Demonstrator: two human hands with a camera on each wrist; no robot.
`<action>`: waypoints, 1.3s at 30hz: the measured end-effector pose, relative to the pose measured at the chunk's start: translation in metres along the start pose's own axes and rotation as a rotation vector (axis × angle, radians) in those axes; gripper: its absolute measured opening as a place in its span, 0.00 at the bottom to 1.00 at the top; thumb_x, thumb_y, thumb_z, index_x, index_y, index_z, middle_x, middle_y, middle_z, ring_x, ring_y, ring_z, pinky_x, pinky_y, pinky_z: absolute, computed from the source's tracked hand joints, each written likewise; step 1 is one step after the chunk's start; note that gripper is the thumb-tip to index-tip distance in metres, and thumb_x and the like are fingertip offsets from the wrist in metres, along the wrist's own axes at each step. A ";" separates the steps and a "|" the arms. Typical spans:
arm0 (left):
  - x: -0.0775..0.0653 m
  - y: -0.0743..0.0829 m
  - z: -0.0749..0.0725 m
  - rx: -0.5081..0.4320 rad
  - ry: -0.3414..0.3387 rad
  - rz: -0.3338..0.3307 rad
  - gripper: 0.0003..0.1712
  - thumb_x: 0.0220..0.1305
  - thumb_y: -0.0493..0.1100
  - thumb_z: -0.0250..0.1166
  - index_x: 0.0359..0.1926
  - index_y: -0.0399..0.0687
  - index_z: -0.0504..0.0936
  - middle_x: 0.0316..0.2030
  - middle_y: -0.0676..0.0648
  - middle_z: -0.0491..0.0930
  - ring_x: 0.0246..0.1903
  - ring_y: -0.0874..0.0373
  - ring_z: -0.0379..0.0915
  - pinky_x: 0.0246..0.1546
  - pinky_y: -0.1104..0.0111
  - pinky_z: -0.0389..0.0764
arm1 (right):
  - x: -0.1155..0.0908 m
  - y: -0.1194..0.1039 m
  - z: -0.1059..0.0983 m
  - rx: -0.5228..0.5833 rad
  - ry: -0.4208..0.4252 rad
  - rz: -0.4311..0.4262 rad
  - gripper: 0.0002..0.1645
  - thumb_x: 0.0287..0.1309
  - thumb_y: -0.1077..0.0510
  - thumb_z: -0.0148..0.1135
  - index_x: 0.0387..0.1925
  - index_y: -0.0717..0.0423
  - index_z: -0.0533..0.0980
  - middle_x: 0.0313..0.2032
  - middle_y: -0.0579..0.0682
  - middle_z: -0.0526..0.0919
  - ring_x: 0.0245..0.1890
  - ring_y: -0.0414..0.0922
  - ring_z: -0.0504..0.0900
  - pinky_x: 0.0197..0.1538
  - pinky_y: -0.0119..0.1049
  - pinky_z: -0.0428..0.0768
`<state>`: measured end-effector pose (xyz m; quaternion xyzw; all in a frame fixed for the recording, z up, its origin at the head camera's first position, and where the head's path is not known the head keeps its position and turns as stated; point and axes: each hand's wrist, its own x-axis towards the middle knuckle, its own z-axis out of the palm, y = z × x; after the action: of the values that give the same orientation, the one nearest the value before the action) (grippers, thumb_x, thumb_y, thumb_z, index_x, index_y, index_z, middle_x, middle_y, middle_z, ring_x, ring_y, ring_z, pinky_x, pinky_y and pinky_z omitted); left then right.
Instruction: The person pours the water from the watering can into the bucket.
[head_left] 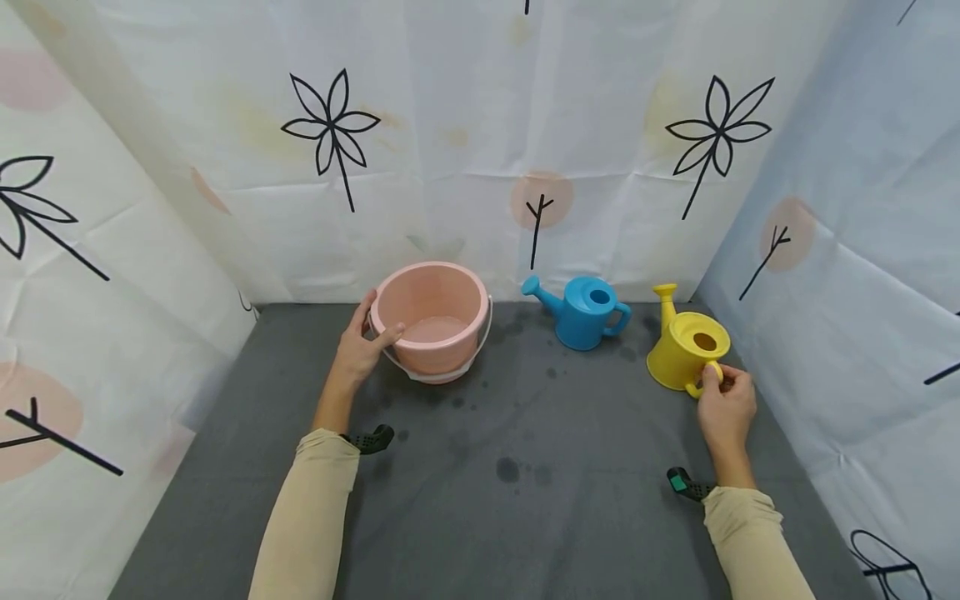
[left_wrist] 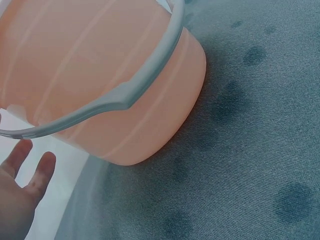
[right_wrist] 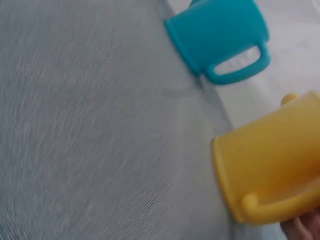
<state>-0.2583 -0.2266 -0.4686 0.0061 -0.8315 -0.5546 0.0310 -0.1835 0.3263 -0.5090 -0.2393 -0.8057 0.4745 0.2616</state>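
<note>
A pink bucket (head_left: pixel 431 362) with a pale handle (left_wrist: pixel 131 92) stands toward the back of the dark tabletop. At its left side is my left hand (head_left: pixel 358 350), thumb and fingers spread; in the left wrist view the thumb (left_wrist: pixel 44 170) shows apart from the bucket wall. On the right, my right hand (head_left: pixel 727 408) pinches the handle of a yellow watering can (head_left: pixel 671 358), whose spout points to the back. Only part of that hand appears in the right wrist view, beneath the yellow handle (right_wrist: pixel 280 207). Between bucket and yellow can stands a blue watering can (head_left: pixel 581 321).
White patterned cloth (head_left: pixel 450 108) hangs behind and along both sides of the table. Dark damp-looking spots (head_left: pixel 507 470) mark the grey table cover (head_left: pixel 570 533). Each wrist carries a small black device (head_left: pixel 372 440).
</note>
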 end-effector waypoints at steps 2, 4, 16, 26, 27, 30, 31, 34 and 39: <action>0.000 -0.001 0.001 -0.001 -0.006 -0.002 0.53 0.63 0.63 0.69 0.80 0.82 0.47 0.82 0.50 0.45 0.80 0.43 0.47 0.73 0.41 0.63 | -0.002 -0.003 0.000 -0.005 0.057 -0.030 0.27 0.75 0.45 0.51 0.58 0.65 0.70 0.40 0.32 0.64 0.36 0.24 0.63 0.42 0.20 0.66; 0.000 -0.001 0.001 -0.009 -0.008 0.000 0.53 0.63 0.63 0.69 0.80 0.81 0.47 0.82 0.50 0.45 0.80 0.43 0.46 0.73 0.40 0.63 | -0.004 -0.007 0.000 0.009 0.109 -0.067 0.26 0.74 0.48 0.52 0.58 0.66 0.70 0.40 0.29 0.59 0.38 0.23 0.61 0.46 0.22 0.64; -0.002 -0.003 0.003 -0.012 -0.002 0.008 0.52 0.64 0.62 0.69 0.80 0.81 0.47 0.82 0.51 0.45 0.80 0.43 0.47 0.73 0.40 0.62 | -0.017 -0.052 0.003 -0.004 0.130 -0.193 0.24 0.72 0.52 0.58 0.55 0.69 0.73 0.42 0.38 0.67 0.41 0.25 0.63 0.47 0.18 0.64; -0.001 -0.002 0.003 -0.028 0.008 0.013 0.53 0.63 0.62 0.69 0.80 0.78 0.48 0.82 0.49 0.46 0.80 0.43 0.46 0.74 0.40 0.61 | -0.022 -0.068 0.029 -0.001 -0.030 -0.312 0.27 0.74 0.50 0.58 0.58 0.70 0.73 0.51 0.65 0.78 0.44 0.31 0.74 0.47 0.10 0.65; -0.001 -0.003 0.003 -0.032 0.007 0.011 0.53 0.63 0.62 0.69 0.80 0.79 0.48 0.82 0.49 0.46 0.80 0.43 0.46 0.73 0.40 0.61 | -0.022 -0.068 0.031 0.000 -0.050 -0.317 0.27 0.74 0.50 0.58 0.59 0.70 0.73 0.52 0.64 0.79 0.46 0.36 0.76 0.47 0.09 0.65; -0.001 -0.004 0.003 -0.035 0.004 0.010 0.52 0.64 0.62 0.68 0.80 0.79 0.47 0.82 0.49 0.45 0.81 0.42 0.45 0.73 0.39 0.61 | -0.021 -0.067 0.040 -0.007 -0.127 -0.322 0.29 0.74 0.48 0.57 0.62 0.67 0.73 0.55 0.63 0.80 0.52 0.50 0.81 0.49 0.10 0.66; -0.001 -0.004 0.003 -0.039 0.008 0.008 0.52 0.63 0.62 0.69 0.80 0.79 0.47 0.82 0.49 0.45 0.81 0.42 0.45 0.73 0.40 0.61 | -0.020 -0.066 0.043 -0.011 -0.155 -0.318 0.29 0.74 0.47 0.57 0.63 0.66 0.72 0.56 0.62 0.80 0.54 0.53 0.81 0.50 0.11 0.68; -0.002 -0.005 0.002 -0.039 0.021 0.021 0.52 0.64 0.61 0.68 0.81 0.78 0.48 0.82 0.48 0.45 0.81 0.42 0.45 0.73 0.39 0.61 | -0.019 -0.064 0.051 -0.035 -0.228 -0.303 0.31 0.75 0.44 0.55 0.66 0.63 0.71 0.59 0.60 0.80 0.58 0.55 0.81 0.58 0.24 0.76; -0.001 -0.005 0.005 -0.050 0.038 0.042 0.51 0.63 0.61 0.69 0.80 0.78 0.49 0.82 0.49 0.48 0.80 0.43 0.48 0.72 0.40 0.63 | -0.013 -0.065 0.059 -0.020 -0.291 -0.295 0.34 0.75 0.43 0.54 0.69 0.63 0.68 0.64 0.62 0.76 0.64 0.57 0.77 0.67 0.54 0.75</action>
<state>-0.2581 -0.2242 -0.4749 -0.0017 -0.8165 -0.5744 0.0586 -0.2209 0.2514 -0.4781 -0.0505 -0.8659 0.4526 0.2067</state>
